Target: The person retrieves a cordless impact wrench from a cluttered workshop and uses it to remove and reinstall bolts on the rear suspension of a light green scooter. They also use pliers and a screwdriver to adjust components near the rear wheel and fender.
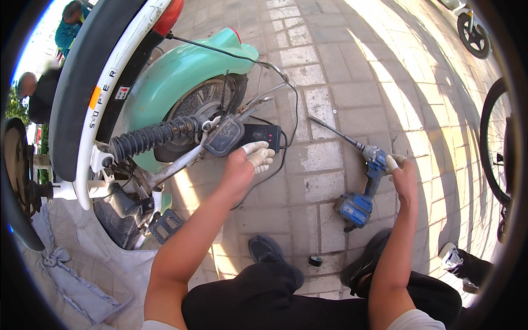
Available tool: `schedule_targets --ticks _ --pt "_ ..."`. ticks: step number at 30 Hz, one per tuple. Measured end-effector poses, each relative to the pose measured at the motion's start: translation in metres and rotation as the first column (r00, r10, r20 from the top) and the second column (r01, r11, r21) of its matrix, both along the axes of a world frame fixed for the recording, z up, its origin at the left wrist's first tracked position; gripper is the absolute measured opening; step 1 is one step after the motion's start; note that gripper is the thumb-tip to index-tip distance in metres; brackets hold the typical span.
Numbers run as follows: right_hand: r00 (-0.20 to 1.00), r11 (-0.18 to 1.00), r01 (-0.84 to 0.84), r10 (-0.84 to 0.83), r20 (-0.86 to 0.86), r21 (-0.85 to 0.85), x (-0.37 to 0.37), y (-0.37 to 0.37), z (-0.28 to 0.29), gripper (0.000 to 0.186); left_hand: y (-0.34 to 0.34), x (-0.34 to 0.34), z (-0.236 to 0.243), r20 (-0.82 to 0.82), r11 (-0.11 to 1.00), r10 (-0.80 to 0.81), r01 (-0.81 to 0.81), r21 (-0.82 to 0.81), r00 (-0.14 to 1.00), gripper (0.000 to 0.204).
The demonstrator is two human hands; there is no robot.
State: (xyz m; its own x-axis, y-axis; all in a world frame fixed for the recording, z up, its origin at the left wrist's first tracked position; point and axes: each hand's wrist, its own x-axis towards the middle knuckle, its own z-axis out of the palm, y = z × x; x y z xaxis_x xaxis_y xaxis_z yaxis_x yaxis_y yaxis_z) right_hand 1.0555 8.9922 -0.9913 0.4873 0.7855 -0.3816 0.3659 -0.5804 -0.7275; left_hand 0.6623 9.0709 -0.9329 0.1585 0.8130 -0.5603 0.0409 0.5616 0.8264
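My left hand [256,156], with pale coverings on its fingers, is closed at the lower edge of a black box with small red lights [263,135]. The fingers overlap that edge and partly hide it. Cables run from the box. Just left of it is a dark, dusty oblong part [224,135] of the scooter. Further right, my right hand [402,171], fingertips also covered, grips the rear of a blue cordless impact wrench [373,175]. Its long thin shaft [335,131] points toward the upper left, while its battery end is nearest my feet.
A scooter with a mint-green rear fender [181,77], spring shock absorber [157,137] and pedal [166,226] stands at left. A small black ring-shaped item [315,261] lies on the paving between my shoes. A bicycle wheel [498,146] and another person's shoe [452,257] are at right. Two people are far left.
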Motion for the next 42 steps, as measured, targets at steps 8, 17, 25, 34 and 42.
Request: schedule_targets --ticks 8,17,25,34,42 --pt "0.023 0.341 -0.865 0.761 0.649 -0.368 -0.042 0.09 0.166 0.022 -0.029 0.007 0.093 -0.146 0.943 -0.28 0.3 0.143 0.949 0.03" --pt "-0.18 -0.158 -0.933 0.983 0.038 -0.322 -0.054 -0.069 0.255 0.025 -0.111 0.06 0.225 -0.357 0.537 -0.621 0.711 0.453 0.697 0.044" --pt "0.097 0.09 -0.921 0.995 -0.001 -0.378 -0.047 -0.062 0.188 0.016 -0.114 0.113 0.197 -0.588 0.757 -0.421 0.625 0.193 0.691 0.04" --pt "0.117 0.065 -0.958 0.978 -0.174 -0.281 -0.144 -0.205 0.388 0.036 -0.33 0.032 0.367 -0.58 0.963 -0.214 0.27 0.012 0.786 0.041" --pt "-0.316 -0.373 -0.866 0.924 -0.214 -0.333 -0.197 -0.128 0.476 0.045 -0.624 -0.08 0.559 -0.643 0.328 0.647 -0.911 -0.251 0.41 0.043"
